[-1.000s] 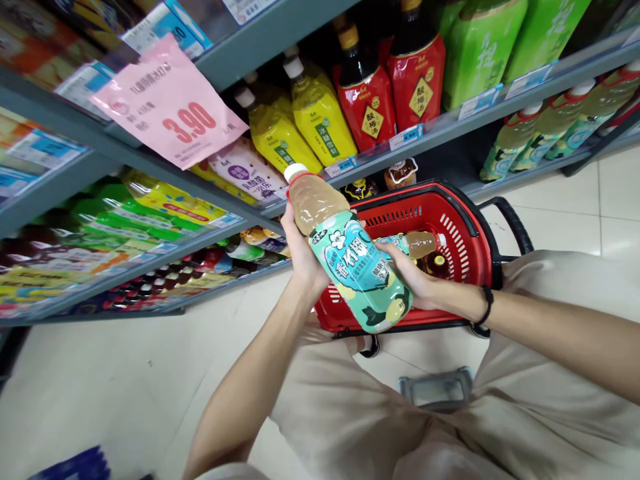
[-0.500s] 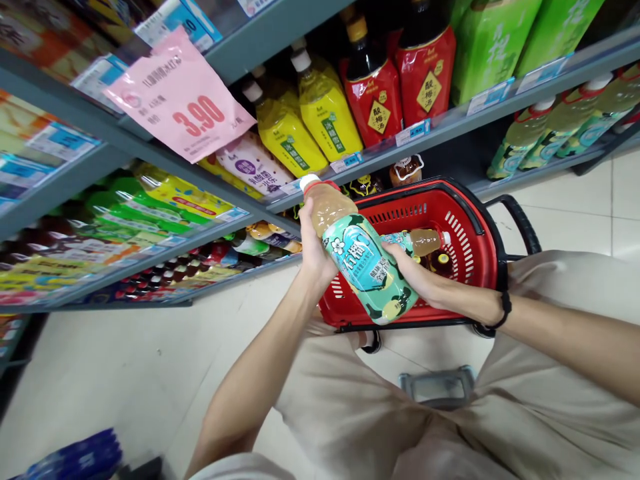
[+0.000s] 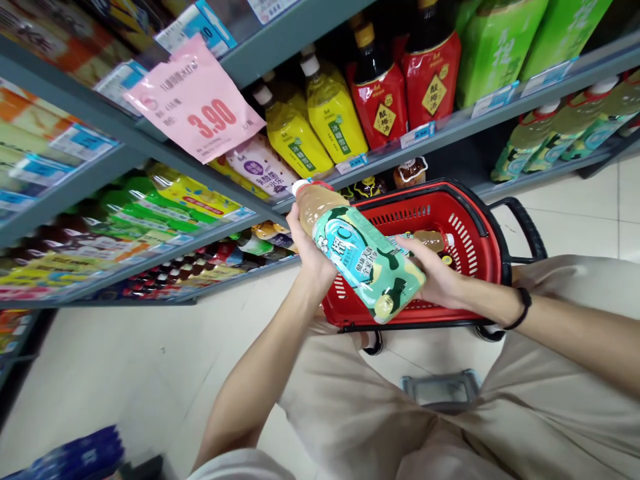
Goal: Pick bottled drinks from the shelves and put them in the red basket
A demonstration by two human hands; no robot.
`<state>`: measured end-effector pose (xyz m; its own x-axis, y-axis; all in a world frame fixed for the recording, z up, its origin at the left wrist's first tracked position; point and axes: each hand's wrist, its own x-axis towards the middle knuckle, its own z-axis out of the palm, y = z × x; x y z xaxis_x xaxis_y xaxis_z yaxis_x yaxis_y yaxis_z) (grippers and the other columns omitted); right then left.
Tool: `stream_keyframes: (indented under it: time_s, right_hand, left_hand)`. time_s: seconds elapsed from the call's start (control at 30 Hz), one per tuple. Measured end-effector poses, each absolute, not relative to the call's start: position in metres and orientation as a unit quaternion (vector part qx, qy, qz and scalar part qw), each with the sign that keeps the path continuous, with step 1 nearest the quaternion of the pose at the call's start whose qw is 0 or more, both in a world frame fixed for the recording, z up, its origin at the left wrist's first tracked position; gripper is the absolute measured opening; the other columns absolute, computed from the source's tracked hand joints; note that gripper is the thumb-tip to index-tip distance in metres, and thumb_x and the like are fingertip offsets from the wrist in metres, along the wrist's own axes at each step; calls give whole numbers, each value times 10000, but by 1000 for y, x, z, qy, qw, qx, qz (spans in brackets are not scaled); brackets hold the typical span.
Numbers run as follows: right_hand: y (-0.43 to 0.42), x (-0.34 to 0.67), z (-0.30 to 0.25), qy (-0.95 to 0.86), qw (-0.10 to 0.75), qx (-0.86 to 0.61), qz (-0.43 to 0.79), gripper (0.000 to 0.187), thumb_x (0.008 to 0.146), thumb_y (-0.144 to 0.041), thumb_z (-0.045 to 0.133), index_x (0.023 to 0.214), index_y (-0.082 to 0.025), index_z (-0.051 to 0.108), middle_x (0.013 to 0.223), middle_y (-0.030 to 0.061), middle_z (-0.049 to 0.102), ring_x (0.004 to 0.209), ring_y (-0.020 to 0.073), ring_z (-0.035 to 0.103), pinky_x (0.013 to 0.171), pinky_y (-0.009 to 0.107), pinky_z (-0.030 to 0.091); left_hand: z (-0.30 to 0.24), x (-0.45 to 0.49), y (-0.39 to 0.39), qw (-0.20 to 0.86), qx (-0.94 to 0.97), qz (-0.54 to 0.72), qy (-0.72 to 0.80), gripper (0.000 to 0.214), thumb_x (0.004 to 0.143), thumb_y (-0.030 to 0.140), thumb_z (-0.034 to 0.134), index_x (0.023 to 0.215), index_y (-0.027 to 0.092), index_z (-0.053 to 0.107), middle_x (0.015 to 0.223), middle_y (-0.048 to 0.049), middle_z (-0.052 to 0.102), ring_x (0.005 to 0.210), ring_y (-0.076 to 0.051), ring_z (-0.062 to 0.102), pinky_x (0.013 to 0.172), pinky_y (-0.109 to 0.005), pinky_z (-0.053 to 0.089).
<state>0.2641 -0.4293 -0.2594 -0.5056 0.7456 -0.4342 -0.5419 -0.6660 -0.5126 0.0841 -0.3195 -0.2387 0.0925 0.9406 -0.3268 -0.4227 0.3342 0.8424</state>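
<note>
A large juice bottle (image 3: 363, 257) with a turquoise and green label and a white cap lies tilted between my hands, above the basket. My left hand (image 3: 311, 250) is closed around its upper part, below the cap. Against the lower right side, near the base, my right hand (image 3: 433, 270) grips it, fingers partly hidden behind. Under the bottle, the red shopping basket (image 3: 480, 247) holds a smaller bottle of similar drink (image 3: 430, 240), partly covered by my right hand.
Shelves of drinks run along the front and left, with yellow bottles (image 3: 297, 143), red-labelled bottles (image 3: 380, 100) and similar juice bottles (image 3: 525, 140) at lower right. A pink price tag (image 3: 200, 107) hangs from the shelf edge. Near my feet is a grey low stool-like object (image 3: 440, 388).
The bottle has turned about its long axis, so its label faces a different way. My right hand has shifted slightly right and its grip has changed. The view has moved a little.
</note>
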Motion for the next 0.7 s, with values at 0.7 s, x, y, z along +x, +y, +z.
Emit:
stream_keyframes:
  time_s: [0.7]
  right_hand:
    - [-430, 255, -258, -348, 396, -409, 745, 521, 866, -571, 814, 1174, -158, 734, 1116, 86, 787, 954, 242, 747, 793, 328, 603]
  left_hand:
    - [-238, 60, -302, 655, 341, 523, 425, 498, 806, 624, 780, 1087, 218, 716, 1083, -99, 748, 1134, -301, 715, 1043, -447, 578]
